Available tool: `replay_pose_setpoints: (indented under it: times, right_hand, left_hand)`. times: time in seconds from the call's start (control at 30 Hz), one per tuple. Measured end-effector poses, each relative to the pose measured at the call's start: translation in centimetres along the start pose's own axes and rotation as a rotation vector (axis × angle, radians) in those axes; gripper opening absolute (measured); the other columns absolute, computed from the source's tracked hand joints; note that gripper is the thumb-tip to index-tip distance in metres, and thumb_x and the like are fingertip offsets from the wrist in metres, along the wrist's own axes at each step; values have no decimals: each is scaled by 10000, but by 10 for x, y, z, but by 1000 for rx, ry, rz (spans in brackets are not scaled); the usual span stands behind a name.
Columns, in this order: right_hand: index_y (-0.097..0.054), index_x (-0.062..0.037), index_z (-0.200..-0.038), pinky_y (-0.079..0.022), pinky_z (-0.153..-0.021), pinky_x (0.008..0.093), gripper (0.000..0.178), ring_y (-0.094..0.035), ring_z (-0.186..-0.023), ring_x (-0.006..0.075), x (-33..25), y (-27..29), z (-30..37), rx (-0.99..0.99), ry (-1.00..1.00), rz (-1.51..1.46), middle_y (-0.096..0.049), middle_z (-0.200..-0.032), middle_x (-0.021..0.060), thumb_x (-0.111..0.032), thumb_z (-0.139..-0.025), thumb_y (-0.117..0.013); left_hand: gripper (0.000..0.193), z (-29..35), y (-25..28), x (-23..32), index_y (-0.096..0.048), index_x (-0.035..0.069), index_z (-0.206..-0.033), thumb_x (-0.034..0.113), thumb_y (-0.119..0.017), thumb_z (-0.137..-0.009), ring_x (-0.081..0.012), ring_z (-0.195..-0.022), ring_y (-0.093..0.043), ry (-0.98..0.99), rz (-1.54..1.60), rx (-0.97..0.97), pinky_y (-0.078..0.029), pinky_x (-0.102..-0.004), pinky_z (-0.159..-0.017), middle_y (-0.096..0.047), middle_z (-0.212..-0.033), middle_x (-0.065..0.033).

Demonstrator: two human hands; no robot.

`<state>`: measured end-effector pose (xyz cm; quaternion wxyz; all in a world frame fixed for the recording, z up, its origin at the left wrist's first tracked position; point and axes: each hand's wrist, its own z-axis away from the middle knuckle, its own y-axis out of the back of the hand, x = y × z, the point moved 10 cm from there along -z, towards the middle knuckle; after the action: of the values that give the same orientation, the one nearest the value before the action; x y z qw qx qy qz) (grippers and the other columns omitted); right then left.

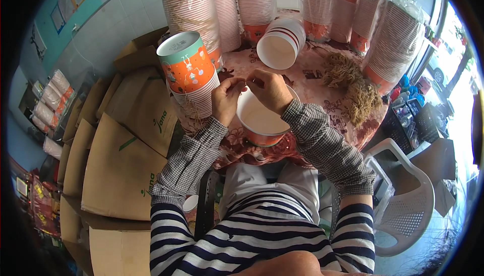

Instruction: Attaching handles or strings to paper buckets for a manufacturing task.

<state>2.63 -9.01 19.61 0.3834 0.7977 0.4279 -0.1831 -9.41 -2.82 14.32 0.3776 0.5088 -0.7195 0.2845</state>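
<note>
Left hand (227, 98) and right hand (271, 90) were pinched, hold unclear, over a paper tub (259, 117); it was judged light, crushable, best rim-held.

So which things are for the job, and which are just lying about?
Probably for the job:
nearest paper tub
upside-down stack of paper tubs
tan fibre bundles

Seemingly just lying about:
cardboard boxes
white plastic chair
black plastic crates
</note>
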Motion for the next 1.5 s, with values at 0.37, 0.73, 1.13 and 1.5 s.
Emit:
replay_pose_setpoints:
  times: [0.37,0.73,1.13,1.5]
  right_hand:
    - [-611,-63,-902,-527,-683,379,90,-652,-805,313,-14,-2,7,17,139,211,-656,-938,129,-108,-824,-609]
    - [-618,-74,-964,-534,-691,362,143,-660,-791,287,-24,-1,11,-18,142,92,-667,-899,103,-114,-826,-628]
    - [-592,-44,-885,-511,-674,402,115,-637,-770,325,-12,6,6,2,94,172,-648,-821,132,-148,-844,-619]
    - [-558,-9,-938,-508,-573,297,95,-626,-614,170,6,7,11,-3,5,80,-642,-766,82,-98,-905,-555]
  left_hand:
    - [174,5,-7,-21,-630,0,-1016,143,-599,-920,-113,-889,-590,393,340,-195,-459,-246,-825,-644,-931,-34]
    - [187,8,-10,-15,-618,-11,-1049,126,-567,-931,-129,-933,-582,381,420,-282,-450,-267,-880,-637,-965,-51]
    - [171,7,-7,-4,-591,-43,-1063,39,-564,-916,-148,-951,-621,273,229,-212,-492,-251,-882,-650,-1007,-93]
    - [135,8,1,-7,-619,-18,-996,87,-584,-918,-105,-869,-602,263,251,-132,-489,-228,-793,-645,-925,-45]
